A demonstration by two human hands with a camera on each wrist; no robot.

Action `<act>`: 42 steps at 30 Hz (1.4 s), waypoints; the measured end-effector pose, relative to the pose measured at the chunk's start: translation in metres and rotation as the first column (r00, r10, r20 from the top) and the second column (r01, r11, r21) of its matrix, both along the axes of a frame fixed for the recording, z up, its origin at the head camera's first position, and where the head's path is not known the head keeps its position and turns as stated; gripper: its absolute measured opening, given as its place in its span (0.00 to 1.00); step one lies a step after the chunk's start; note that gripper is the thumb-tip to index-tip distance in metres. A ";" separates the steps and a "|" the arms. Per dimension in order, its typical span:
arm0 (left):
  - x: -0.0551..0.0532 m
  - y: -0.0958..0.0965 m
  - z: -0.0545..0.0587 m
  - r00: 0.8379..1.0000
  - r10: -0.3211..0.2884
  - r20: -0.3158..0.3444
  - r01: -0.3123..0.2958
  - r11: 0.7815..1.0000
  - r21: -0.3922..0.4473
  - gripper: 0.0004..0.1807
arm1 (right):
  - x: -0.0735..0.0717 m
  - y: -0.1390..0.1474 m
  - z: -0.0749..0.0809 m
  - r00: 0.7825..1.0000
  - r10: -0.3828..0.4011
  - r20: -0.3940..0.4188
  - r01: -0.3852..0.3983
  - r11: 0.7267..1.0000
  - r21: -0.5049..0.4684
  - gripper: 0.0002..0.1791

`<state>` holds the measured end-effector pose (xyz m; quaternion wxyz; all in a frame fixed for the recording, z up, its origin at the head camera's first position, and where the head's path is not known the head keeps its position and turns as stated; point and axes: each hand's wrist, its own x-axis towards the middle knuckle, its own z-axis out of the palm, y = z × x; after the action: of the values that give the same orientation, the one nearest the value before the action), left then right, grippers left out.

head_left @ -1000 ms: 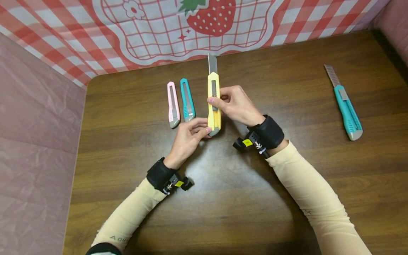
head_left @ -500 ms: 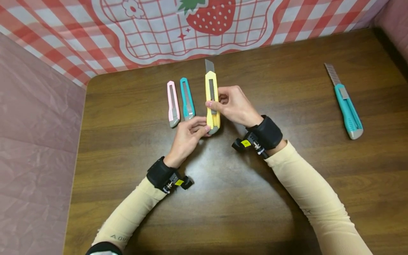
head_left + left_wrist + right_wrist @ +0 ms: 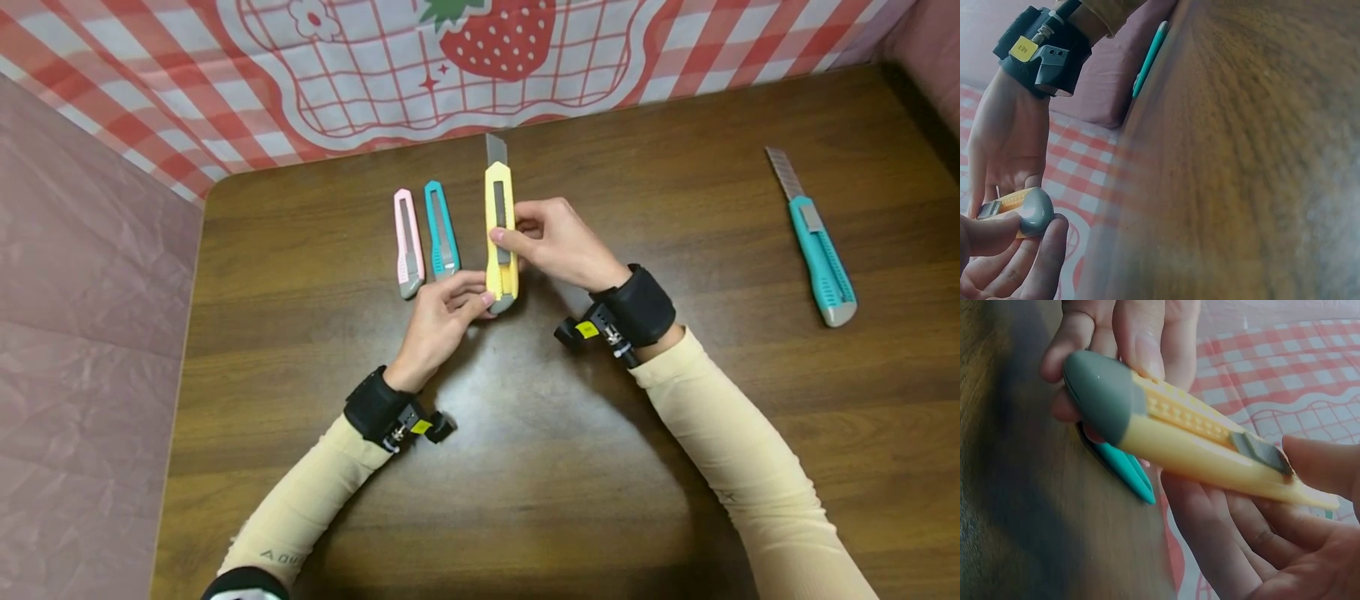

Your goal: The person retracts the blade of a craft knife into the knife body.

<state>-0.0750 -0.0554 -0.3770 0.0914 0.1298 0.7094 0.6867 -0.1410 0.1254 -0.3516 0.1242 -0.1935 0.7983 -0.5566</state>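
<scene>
In the head view, both hands hold a yellow utility knife [image 3: 492, 271] upright over the table, its blade [image 3: 496, 150] sticking out at the far end. My left hand [image 3: 442, 321] pinches the grey end cap [image 3: 1097, 394] between thumb and fingers. Higher up, my right hand [image 3: 558, 242] grips the body, fingers underneath. The right wrist view shows the right thumb pressed against the grey slider [image 3: 1261, 452], which sits partway along the toothed track. Seen from the left wrist, the rounded end cap [image 3: 1037, 211] faces the camera, with the right hand [image 3: 1010, 125] behind it.
A pink utility knife [image 3: 402, 271] and a teal one [image 3: 442, 237] lie side by side left of the hands, blades in. Far right lies a larger teal utility knife [image 3: 821, 250], blade out. A checked strawberry cloth [image 3: 360, 75] hangs behind the wooden table [image 3: 525, 483].
Compared with one second ago, less blade sticks out of the yellow knife, and the slider and right thumb sit nearer its end cap. Over the last half second the hands barely shift.
</scene>
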 end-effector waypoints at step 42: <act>-0.001 -0.004 0.004 0.999 0.040 0.007 -0.040 0.998 -0.038 0.12 | 0.003 -0.007 -0.006 0.999 -0.014 -0.036 0.014 1.000 0.005 0.08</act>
<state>-0.0760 -0.0590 -0.3730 0.0828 0.1112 0.7243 0.6754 -0.1376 0.1184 -0.3580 0.1062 -0.1976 0.8032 -0.5519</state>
